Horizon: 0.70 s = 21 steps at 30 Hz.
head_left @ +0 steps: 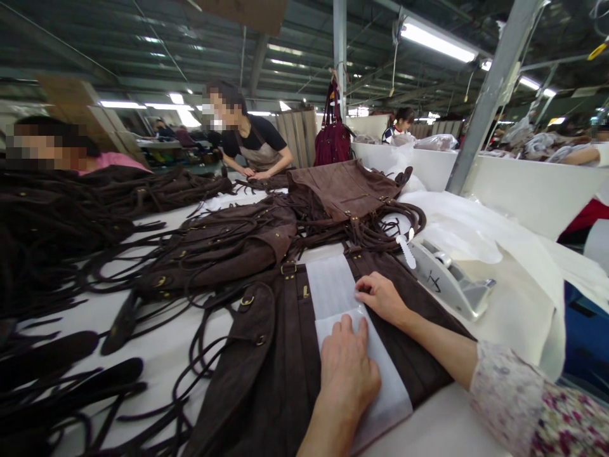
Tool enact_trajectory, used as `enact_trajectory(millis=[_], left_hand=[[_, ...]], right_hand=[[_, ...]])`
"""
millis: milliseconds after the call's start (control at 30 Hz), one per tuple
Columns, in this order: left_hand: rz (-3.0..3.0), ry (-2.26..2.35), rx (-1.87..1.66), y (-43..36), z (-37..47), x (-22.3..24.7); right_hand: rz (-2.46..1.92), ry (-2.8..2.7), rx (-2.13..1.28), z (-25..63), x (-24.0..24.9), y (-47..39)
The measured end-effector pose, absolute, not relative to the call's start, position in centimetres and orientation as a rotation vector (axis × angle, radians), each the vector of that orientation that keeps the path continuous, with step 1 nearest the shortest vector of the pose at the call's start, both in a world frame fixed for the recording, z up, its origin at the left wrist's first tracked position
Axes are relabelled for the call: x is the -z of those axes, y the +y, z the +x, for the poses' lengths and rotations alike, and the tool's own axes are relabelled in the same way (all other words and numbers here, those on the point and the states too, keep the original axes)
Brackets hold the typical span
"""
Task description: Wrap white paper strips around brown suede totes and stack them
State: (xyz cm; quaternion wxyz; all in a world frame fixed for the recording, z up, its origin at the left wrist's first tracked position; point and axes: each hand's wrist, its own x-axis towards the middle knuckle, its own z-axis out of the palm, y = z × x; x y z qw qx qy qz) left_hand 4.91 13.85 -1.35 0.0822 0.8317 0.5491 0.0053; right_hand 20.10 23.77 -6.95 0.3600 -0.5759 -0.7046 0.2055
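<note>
A dark brown bag (290,355) lies flat on the white table, with brass buckles near its top. Down its middle runs a strip of thin white sheet (330,282), with a second piece overlapping it lower down. My left hand (347,365) rests palm down on the lower piece, fingers spread slightly and pointing away from me. Beyond it, at the right edge of the strip, my right hand (383,298) has thumb and index finger pinched together at a small clear bit, too small to name.
Brown bags (228,241) with long straps are piled left and ahead. A grey tape dispenser (450,279) stands right of the bag, near white wrapping (466,222). A person (259,143) works across the table; another is at the far left.
</note>
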Motion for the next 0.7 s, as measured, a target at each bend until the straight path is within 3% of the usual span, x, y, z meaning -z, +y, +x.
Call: enact_trajectory(millis=[433,700], left_hand=[[2.475,1.658,-0.124,13.5,4.5,1.8],[2.486,1.670,-0.116,13.7,4.6,2.3]], right_hand=[[-1.505,-1.949,-0.710,21.3,6.4,25.1],[-1.695,-1.900,-0.594,20.2,6.7,25.5]])
